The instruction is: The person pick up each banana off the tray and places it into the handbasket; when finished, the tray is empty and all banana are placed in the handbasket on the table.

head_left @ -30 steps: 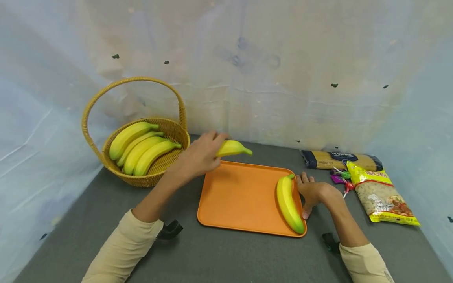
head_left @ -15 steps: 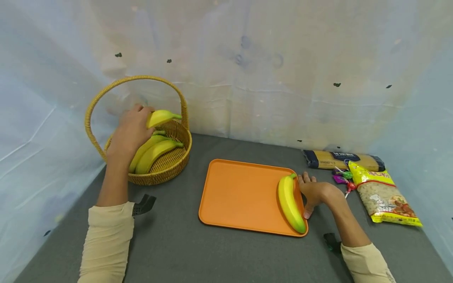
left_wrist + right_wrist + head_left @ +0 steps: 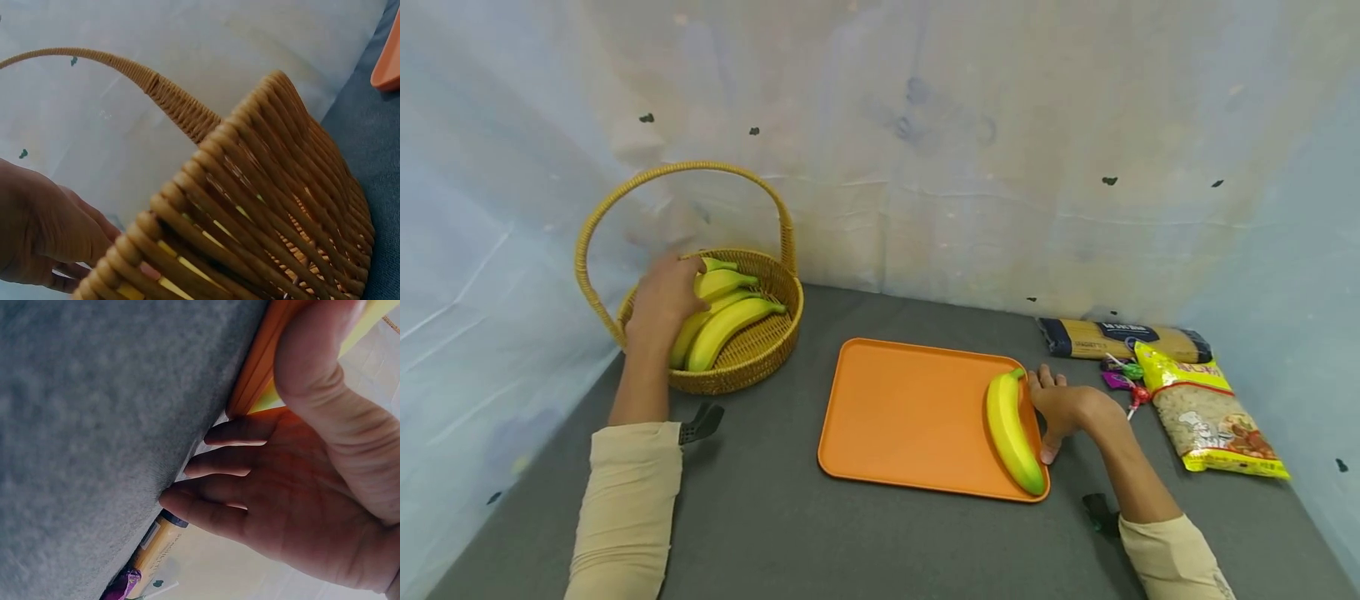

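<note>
My left hand [image 3: 662, 296] reaches into the wicker basket [image 3: 763, 358] and grips a yellow banana [image 3: 718, 283] among the other bananas lying there. Its stem end points right, out past my fingers. One banana [image 3: 730, 329] lies at the front of the group. In the left wrist view, the basket's woven wall [image 3: 250, 181] hides most of the fruit and my fingertips. My right hand [image 3: 1063, 406] rests with extended fingers at the right edge of the orange tray [image 3: 910, 417]. Along that edge, inside the tray, lies a single banana [image 3: 1013, 433]. The right palm [image 3: 294, 500] holds nothing.
Right of the tray are a spaghetti pack [image 3: 1120, 340], several wrapped lollipops [image 3: 1138, 396] and a yellow food bag [image 3: 1213, 417]. The basket's tall handle [image 3: 685, 167] arches over its opening. A pale sheet [image 3: 925, 167] hangs behind the grey table [image 3: 850, 542].
My left hand has carried the banana from above the tray leftwards to the basket, then lowered it in among the others. My right hand stays at the tray's edge.
</note>
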### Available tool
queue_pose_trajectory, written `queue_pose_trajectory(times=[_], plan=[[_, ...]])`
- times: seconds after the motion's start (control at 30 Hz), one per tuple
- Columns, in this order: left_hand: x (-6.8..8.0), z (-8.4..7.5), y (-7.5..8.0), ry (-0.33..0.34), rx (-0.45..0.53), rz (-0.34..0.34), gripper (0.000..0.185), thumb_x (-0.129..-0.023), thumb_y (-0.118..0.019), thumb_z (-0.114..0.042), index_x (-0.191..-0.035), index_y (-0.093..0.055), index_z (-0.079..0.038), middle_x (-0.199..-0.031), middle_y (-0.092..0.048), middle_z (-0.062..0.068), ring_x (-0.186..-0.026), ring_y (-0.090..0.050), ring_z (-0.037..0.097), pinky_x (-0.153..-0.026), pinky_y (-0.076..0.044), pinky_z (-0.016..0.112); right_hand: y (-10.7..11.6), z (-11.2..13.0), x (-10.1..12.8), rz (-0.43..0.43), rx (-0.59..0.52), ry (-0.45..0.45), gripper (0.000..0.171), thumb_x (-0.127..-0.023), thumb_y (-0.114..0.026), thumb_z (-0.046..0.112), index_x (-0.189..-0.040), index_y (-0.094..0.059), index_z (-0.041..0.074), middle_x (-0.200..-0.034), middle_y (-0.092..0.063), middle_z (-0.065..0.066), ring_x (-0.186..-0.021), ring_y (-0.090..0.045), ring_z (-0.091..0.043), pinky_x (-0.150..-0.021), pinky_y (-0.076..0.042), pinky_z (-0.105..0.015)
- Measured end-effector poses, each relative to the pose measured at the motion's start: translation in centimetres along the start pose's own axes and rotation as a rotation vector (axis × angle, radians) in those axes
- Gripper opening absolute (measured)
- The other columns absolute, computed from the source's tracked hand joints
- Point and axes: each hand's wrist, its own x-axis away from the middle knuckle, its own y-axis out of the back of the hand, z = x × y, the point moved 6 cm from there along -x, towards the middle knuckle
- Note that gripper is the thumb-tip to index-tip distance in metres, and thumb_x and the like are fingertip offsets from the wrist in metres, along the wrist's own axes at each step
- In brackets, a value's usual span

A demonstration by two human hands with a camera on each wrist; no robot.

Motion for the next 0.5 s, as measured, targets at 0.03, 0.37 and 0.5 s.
queue_pose_trajectory(times=[0.03, 0.37, 0.5], plan=[[0.0, 0.2, -0.1, 0.010, 0.014, 0.000, 0.062, -0.086, -0.084, -0.006, -0.138, -0.055, 0.011, -0.136, -0.050, 0.039, -0.126, -0.047, 0.059, -0.101, -0.045, 0.070, 0.0, 0.0, 0.0, 0.002, -0.004, -0.003, 0.141, -0.066, -0.095, 0.041, -0.163, -0.006, -0.011, -0.168, 0.003, -0.041, -0.155, -0.005, -0.062, -0.119, -0.016, -0.079], [0.1, -0.3, 0.1, 0.021, 0.037, -0.030, 0.069, -0.090, -0.083, -0.015, -0.146, -0.050, 0.006, -0.142, -0.038, 0.043, -0.125, -0.038, 0.066, -0.104, -0.035, 0.079, 0.0, -0.1, -0.3, 0.020, -0.016, -0.011, 0.141, -0.068, -0.096, 0.039, -0.163, -0.005, -0.012, -0.167, 0.006, -0.042, -0.155, -0.002, -0.062, -0.119, -0.016, -0.080], [0.1, -1.9, 0.9, -0.028, 0.038, -0.072, 0.068, -0.093, -0.081, -0.022, -0.148, -0.049, 0.002, -0.135, -0.040, 0.040, -0.117, -0.041, 0.059, -0.098, -0.039, 0.074, -0.1, -0.2, -0.2, 0.021, -0.022, -0.011, 0.141, -0.068, -0.096, 0.037, -0.163, -0.004, -0.012, -0.167, 0.007, -0.042, -0.155, -0.001, -0.063, -0.119, -0.016, -0.080]])
